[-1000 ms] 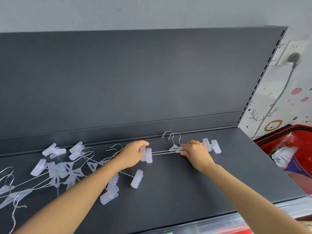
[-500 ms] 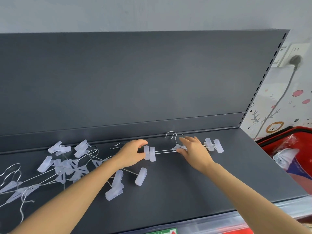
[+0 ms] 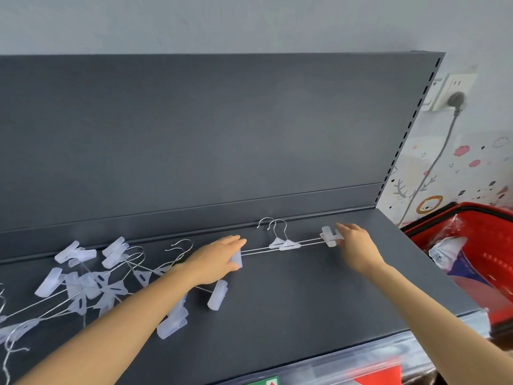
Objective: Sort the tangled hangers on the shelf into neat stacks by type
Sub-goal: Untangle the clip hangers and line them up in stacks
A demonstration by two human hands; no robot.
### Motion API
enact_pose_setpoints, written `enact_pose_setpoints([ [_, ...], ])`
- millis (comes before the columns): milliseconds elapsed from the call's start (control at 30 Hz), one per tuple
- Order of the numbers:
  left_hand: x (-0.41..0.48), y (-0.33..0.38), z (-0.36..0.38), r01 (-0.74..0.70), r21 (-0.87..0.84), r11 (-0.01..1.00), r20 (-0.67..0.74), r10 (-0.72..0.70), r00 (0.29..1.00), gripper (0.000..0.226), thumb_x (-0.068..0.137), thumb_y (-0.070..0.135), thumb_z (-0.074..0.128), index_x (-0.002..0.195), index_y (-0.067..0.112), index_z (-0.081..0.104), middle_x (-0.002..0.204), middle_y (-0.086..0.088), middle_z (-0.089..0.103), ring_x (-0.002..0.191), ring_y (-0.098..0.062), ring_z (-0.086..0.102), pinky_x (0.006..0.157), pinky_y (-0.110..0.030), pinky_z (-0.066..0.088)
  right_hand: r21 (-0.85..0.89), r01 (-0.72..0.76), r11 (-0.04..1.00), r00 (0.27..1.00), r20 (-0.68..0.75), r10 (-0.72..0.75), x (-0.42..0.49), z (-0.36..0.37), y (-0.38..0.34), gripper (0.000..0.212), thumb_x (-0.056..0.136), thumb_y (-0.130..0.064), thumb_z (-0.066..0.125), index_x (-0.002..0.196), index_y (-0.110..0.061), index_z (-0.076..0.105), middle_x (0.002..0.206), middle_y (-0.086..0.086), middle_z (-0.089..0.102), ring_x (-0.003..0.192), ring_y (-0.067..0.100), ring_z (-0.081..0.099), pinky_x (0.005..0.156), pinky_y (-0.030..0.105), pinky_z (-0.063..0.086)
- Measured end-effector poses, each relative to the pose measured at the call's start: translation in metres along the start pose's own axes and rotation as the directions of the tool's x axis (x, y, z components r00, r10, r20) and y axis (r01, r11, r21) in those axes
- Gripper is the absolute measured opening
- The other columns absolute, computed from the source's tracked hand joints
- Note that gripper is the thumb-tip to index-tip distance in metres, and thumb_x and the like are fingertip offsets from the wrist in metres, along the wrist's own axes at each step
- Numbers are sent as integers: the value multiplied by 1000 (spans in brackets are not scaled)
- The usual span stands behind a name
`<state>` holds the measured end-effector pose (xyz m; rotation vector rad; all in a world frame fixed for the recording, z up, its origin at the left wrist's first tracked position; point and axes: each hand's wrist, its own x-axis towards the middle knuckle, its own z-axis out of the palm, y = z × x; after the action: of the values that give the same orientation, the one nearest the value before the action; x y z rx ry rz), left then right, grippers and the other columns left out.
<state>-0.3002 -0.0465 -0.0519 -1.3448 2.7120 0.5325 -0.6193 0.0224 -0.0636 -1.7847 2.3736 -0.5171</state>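
Note:
Two wire clip hangers with translucent white clips lie stacked side by side near the back of the dark grey shelf. My left hand holds the clips at their left end. At the right end, my right hand touches the clips with its fingertips. A tangled pile of the same clip hangers spreads over the shelf's left part, under and beside my left forearm. One loose clip of that pile sticks out just below my left hand.
The shelf's grey back panel rises right behind the hangers. A red basket with bagged items stands past the shelf's right end. A wall socket with a plug and cable is at the upper right.
My right hand slid from the hangers' middle to the clips at the right end. My left hand stayed on the left clips. The view shifted slightly.

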Motion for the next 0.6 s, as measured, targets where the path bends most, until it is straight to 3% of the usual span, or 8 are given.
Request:
enact_pose_setpoints([
  [67, 0, -1, 1, 4, 7, 1000, 1, -4, 1000, 61, 97, 25, 44, 151, 27, 16, 159, 10, 10, 145, -8, 14, 114, -29, 23, 45, -50, 998, 998, 36, 49, 2, 1, 3, 16, 87, 2, 47, 100, -1, 55, 100, 11, 50, 91, 37, 53, 68, 36, 44],
  [133, 0, -1, 1, 7, 0, 1000, 0, -7, 1000, 61, 96, 24, 46, 151, 27, 17, 158, 12, 13, 144, -8, 18, 113, -28, 25, 89, -76, 993, 997, 35, 73, 4, 2, 2, 9, 86, -1, 50, 93, -1, 56, 93, 8, 47, 81, 33, 51, 59, 32, 39],
  [233, 0, -1, -1, 7, -1, 1000, -2, -7, 1000, 61, 95, 24, 48, 150, 25, 20, 157, 12, 19, 141, -11, 24, 111, -28, 28, 129, -97, 987, 995, 12, 96, 6, 1, 2, 14, 82, -5, 60, 94, -1, 58, 90, 7, 49, 77, 28, 46, 63, 32, 36],
  [600, -2, -5, -3, 27, -97, 995, -13, -28, 1000, 72, 87, 32, 58, 149, 30, 21, 155, 15, 20, 138, -10, 28, 106, -28, 32, 222, -124, 967, 992, 53, 115, 5, -3, 3, 29, 80, -14, 68, 105, -6, 57, 101, 10, 58, 92, 30, 52, 71, 33, 41],
])
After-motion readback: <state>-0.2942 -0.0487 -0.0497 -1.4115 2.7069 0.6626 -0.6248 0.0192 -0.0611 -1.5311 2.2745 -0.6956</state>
